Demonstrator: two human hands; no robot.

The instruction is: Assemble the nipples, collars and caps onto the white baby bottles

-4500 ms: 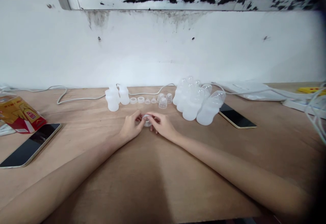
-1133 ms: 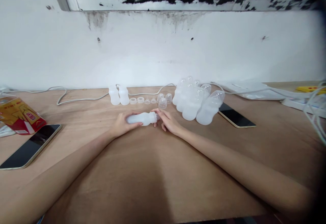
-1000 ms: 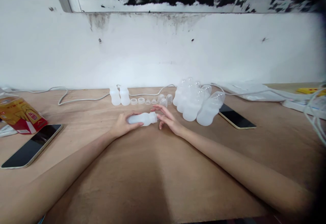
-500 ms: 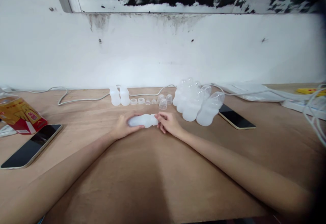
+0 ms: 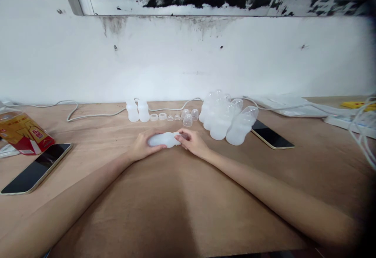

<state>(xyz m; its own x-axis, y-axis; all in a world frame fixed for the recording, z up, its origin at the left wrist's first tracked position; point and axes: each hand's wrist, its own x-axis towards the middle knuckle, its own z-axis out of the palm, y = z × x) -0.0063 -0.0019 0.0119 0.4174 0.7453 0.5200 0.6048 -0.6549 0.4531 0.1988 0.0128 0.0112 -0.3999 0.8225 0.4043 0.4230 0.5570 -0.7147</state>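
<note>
Since a second ago, the right hand (image 5: 192,142) has gone from spread fingers to a close grip around the neck of the frosted bottle (image 5: 164,140), while the left hand (image 5: 141,144) stays wrapped about its base. Broadest is the desk (image 5: 141,211), smooth brown board, where capped bottles (image 5: 221,123) stand bunched to the right. Between the hands, the frosted bottle lies sideways, neck rightward; it looks light, slightly springy and perhaps slick, so its narrow waist should give the surest hold. Two bare bottles (image 5: 143,112) stand behind, milky and curved; then come clear, stiff-looking domes (image 5: 187,121), translucent rings (image 5: 162,116) and tiny peaked pieces (image 5: 177,117). Whatever the right fingers cover is too hidden to tell.
</note>
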